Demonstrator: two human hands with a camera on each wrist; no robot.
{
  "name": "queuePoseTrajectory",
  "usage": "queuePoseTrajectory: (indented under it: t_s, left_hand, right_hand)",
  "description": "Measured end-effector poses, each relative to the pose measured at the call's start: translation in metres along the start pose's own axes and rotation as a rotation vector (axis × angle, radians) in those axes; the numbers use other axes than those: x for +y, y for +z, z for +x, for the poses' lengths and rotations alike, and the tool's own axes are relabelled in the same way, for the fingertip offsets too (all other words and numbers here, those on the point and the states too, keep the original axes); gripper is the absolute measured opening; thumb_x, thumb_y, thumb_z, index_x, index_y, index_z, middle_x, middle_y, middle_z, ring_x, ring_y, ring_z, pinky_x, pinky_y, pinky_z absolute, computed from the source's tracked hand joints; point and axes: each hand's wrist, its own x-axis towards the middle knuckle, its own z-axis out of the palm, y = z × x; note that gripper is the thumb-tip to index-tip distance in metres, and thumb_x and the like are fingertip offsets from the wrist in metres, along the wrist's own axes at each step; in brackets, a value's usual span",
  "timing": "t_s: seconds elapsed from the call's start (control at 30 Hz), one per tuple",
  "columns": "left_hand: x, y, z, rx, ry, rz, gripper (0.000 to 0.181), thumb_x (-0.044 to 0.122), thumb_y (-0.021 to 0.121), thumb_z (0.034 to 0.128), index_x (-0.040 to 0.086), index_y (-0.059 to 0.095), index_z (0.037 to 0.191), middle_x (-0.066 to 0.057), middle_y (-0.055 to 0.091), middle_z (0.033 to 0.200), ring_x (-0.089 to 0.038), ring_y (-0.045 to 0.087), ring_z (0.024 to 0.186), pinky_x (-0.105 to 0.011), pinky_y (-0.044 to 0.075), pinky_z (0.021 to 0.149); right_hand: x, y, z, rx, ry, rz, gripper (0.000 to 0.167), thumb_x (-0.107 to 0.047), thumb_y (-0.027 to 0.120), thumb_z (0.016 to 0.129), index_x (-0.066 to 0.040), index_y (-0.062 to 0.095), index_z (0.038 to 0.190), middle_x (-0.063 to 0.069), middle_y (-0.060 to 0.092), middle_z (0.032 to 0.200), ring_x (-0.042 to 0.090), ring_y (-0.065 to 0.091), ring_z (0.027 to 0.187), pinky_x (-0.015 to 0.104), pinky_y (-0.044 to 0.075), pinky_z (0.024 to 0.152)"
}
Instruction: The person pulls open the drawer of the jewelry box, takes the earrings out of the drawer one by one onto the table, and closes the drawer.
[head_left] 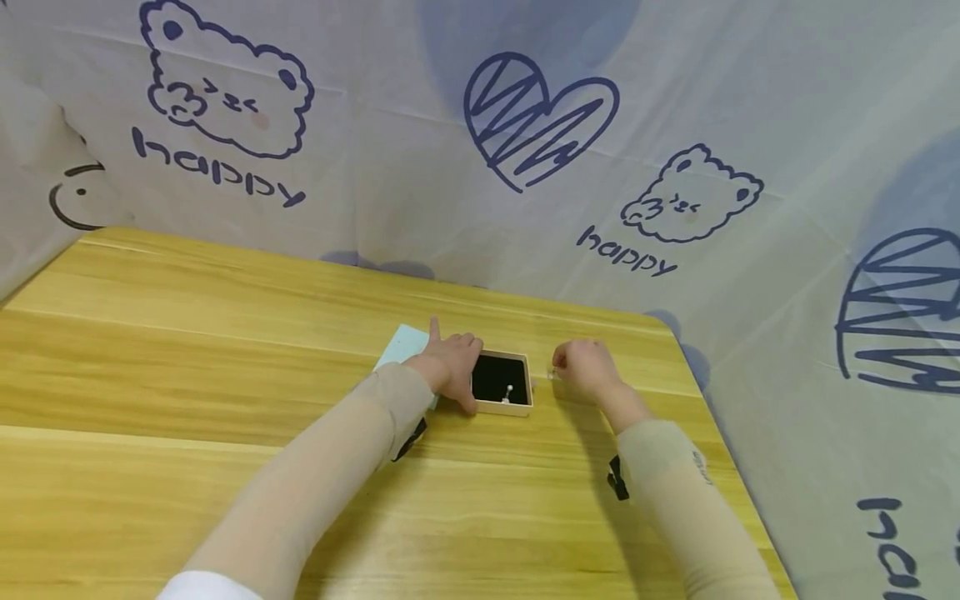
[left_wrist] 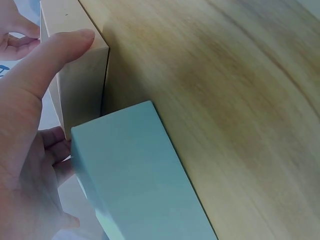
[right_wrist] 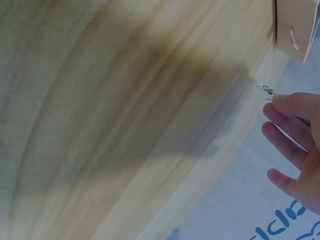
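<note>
A small cream box (head_left: 504,408) with a black lining (head_left: 491,377) stands on the table, and a small pearly earring-like piece (head_left: 509,393) lies on the lining. My left hand (head_left: 450,367) grips the box's left end, its thumb on the near wall (left_wrist: 82,90). Right of the box, my right hand (head_left: 588,367) pinches a small dangling piece with a clear end (right_wrist: 266,88) between thumb and index finger; its other fingers are spread in the right wrist view. A pink loop (right_wrist: 293,38) shows on the box's right end (right_wrist: 290,22).
A light blue lid or box (head_left: 402,343) lies left of the cream box, partly beneath my left hand in the head view. The wooden table (head_left: 225,367) ends at a printed cloth (head_left: 420,167) behind and to the right.
</note>
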Motion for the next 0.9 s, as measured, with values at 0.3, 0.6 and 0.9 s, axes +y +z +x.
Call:
queuePoseTrajectory:
  t_s: [0.3,0.6,0.9]
  left_hand:
    - [0.000,0.000,0.000,0.000,0.003,-0.002,0.093,0.056,0.072,0.0719,0.009,0.033,0.142,-0.007,0.039,0.145,-0.023,0.039,0.134,-0.064,-0.001,0.113]
    - [0.000,0.000,0.000,0.000,0.000,0.001,0.095,0.056,0.072,0.0718,0.009,0.031,0.143,-0.007,0.038,0.146,-0.023,0.038,0.134,-0.064,-0.001,0.112]
    - [-0.001,0.001,0.002,-0.006,0.000,0.013,0.097,0.058,0.071,0.0714,0.009,0.030,0.144,-0.007,0.035,0.148,-0.023,0.036,0.136,-0.064,-0.001,0.112]
  right_hand:
    - [0.005,0.005,-0.001,0.001,0.008,-0.030,0.013,-0.009,0.061,0.086,-0.008,0.073,0.092,0.007,0.072,0.094,0.028,0.066,0.090,0.051,0.046,0.089]
    - [0.010,0.009,-0.004,-0.013,-0.006,-0.019,0.009,-0.007,0.063,0.084,-0.008,0.072,0.087,0.006,0.072,0.088,0.025,0.066,0.084,0.046,0.050,0.083]
    - [0.013,0.012,-0.005,-0.040,0.003,-0.018,0.008,-0.008,0.063,0.084,-0.009,0.070,0.086,0.006,0.071,0.088,0.024,0.065,0.083,0.041,0.052,0.077]
